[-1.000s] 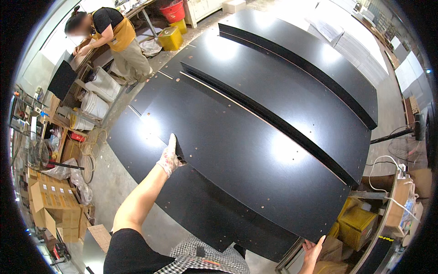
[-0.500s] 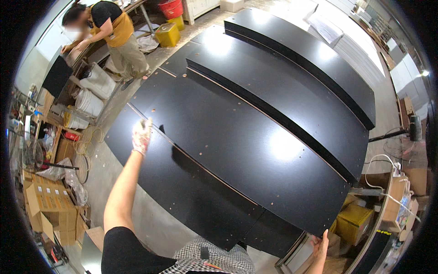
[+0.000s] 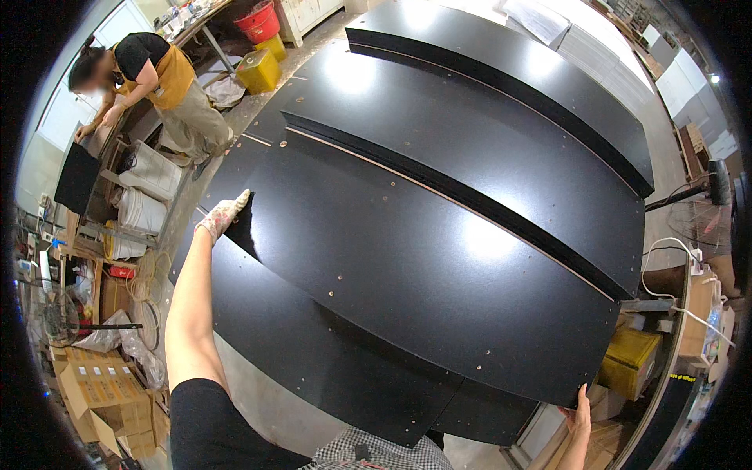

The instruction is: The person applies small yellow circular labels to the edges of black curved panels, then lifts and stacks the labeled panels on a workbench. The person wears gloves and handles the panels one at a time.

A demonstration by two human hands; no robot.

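A large black panel (image 3: pixel 439 258) with small drilled holes lies before me, on top of another black panel (image 3: pixel 266 313) that shows along its near side. My left hand (image 3: pixel 225 217), in a light patterned glove, is at the upper panel's left end with fingers stretched out over its surface. Whether it presses on the panel is hard to tell. At the near right corner my bare right hand (image 3: pixel 578 413) grips the same panel, thumb at the edge and fingers partly hidden underneath.
Further black panel stacks (image 3: pixel 470 133) rise beyond. Another person (image 3: pixel 157 78) bends over a bench at far left. Yellow cans (image 3: pixel 258 72), a red bucket (image 3: pixel 257 22) and white buckets (image 3: pixel 142 210) stand around. Cardboard boxes (image 3: pixel 110 399) are at lower left, a yellow box (image 3: pixel 629 360) at right.
The upper panel's near edge has shifted slightly at the left. My left hand has gone from that edge to reach over the top, fingers now pointing right. My right hand stays at the corner.
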